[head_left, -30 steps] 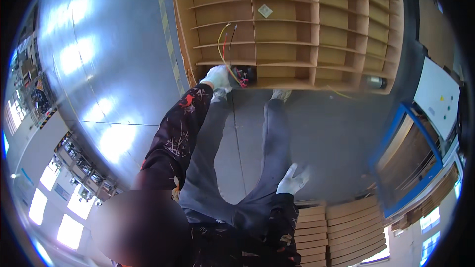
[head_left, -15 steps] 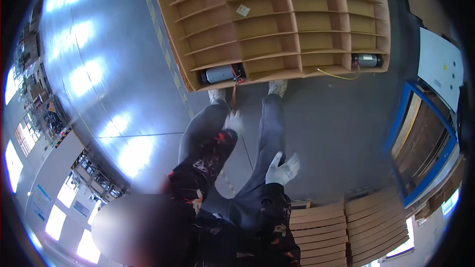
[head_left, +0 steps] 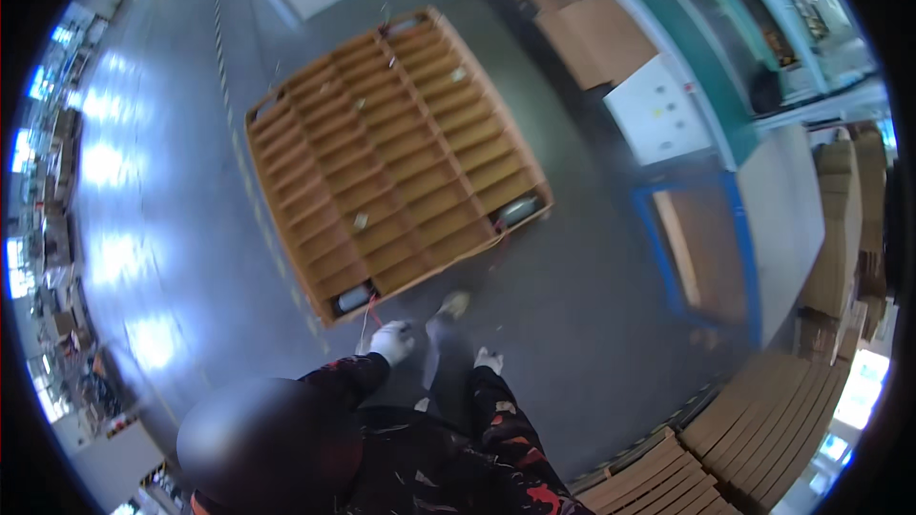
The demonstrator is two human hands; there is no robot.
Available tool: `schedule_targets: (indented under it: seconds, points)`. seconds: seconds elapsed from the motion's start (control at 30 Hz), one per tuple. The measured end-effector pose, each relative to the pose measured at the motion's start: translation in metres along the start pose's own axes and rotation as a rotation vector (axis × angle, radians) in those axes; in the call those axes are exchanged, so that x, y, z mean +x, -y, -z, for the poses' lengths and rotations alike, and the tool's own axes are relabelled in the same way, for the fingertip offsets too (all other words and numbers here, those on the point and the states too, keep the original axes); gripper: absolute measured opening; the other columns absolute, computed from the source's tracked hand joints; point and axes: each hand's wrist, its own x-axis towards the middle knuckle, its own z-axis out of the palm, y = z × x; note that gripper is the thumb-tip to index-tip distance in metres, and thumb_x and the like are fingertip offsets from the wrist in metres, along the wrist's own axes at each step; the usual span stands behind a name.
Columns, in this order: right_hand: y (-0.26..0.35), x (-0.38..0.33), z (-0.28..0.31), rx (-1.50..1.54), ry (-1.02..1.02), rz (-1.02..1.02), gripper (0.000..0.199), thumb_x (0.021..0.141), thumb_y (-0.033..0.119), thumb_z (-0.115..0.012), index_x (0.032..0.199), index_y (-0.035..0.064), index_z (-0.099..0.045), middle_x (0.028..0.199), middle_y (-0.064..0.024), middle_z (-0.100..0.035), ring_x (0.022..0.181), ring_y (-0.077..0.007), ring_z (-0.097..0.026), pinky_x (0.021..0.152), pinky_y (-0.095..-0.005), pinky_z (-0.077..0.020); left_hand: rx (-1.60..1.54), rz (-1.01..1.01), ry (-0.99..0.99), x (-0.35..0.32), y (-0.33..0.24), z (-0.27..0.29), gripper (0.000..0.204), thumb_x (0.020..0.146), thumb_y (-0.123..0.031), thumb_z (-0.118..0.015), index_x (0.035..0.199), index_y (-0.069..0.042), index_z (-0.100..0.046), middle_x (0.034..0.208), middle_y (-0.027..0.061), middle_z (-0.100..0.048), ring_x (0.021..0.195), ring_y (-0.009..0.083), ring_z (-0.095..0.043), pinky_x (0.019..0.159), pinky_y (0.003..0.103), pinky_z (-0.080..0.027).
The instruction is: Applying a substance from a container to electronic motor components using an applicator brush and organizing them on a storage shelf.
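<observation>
A large brown cardboard frame with many divided compartments lies on the floor ahead of me. A grey cylinder sits in its near left corner, and a second grey cylinder in the near right corner. A thin red strap runs from the left cylinder to my left hand. That hand, in a white glove, is closed on the strap. My white-gloved right hand hangs low in front of my body, apart from the frame. Its fingers look loosely apart and hold nothing I can see; blur softens them.
Stacked flat cardboard stands at the near right. A blue-edged frame with brown panels and a white board are on the right. Cardboard sheets lie farther back, beside a green machine. A striped floor line passes left of the cardboard frame.
My view has tilted up and turned, so the whole cardboard frame now shows, slanted. My left hand remains by its near left corner with the strap; my right hand has drawn lower beside my leg.
</observation>
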Motion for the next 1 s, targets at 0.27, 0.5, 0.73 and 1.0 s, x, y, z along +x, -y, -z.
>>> schedule_targets:
  seconds: [0.27, 0.5, 0.73, 1.0]
  points:
    - [0.12, 0.17, 0.26, 0.626, 0.071, 0.414, 0.036, 0.089, 0.037, -0.069, 0.09, 0.0003, -0.068, 0.075, -0.0136, -0.068, 0.064, -0.0223, -0.063, 0.059, -0.0394, -0.0524, 0.511, 0.404, 0.297, 0.078, -0.049, 0.032, 0.038, 0.083, -0.043, -0.061, 0.095, -0.009, -0.076, 0.094, 0.0196, -0.072, 0.093, 0.0385, -0.069, 0.082, 0.044, -0.055]
    - [0.361, 0.217, 0.569, 1.846, 0.668, 0.342, 0.034, 0.095, 0.042, -0.055, 0.103, 0.0101, -0.064, 0.097, -0.0125, -0.07, 0.089, -0.0279, -0.068, 0.08, -0.0446, -0.0565, 0.444, 0.459, 0.459, 0.128, -0.063, -0.037, 0.045, 0.085, -0.05, -0.061, 0.093, -0.008, -0.075, 0.093, 0.0156, -0.073, 0.096, 0.0359, -0.069, 0.093, 0.052, -0.05]
    - [0.498, 0.232, 0.664, 1.346, 1.053, 0.485, 0.041, 0.097, 0.041, -0.052, 0.115, 0.0055, -0.061, 0.107, -0.0147, -0.068, 0.095, -0.0303, -0.066, 0.086, -0.0436, -0.0536, 0.276, 0.407, 0.282, 0.281, -0.245, -0.074, 0.042, 0.083, -0.046, -0.065, 0.097, -0.008, -0.075, 0.097, 0.0161, -0.073, 0.096, 0.0341, -0.07, 0.091, 0.048, -0.052]
    - [0.609, 0.259, 0.64, 1.141, 1.339, -0.062, 0.032, 0.093, 0.03, -0.058, 0.109, 0.0027, -0.064, 0.101, -0.0167, -0.069, 0.092, -0.0331, -0.066, 0.086, -0.0452, -0.0545, -0.017, 0.09, -0.185, 0.547, -0.494, -0.007, 0.037, 0.079, -0.032, -0.076, 0.103, -0.005, -0.073, 0.095, 0.0152, -0.075, 0.091, 0.0278, -0.072, 0.084, 0.038, -0.056]
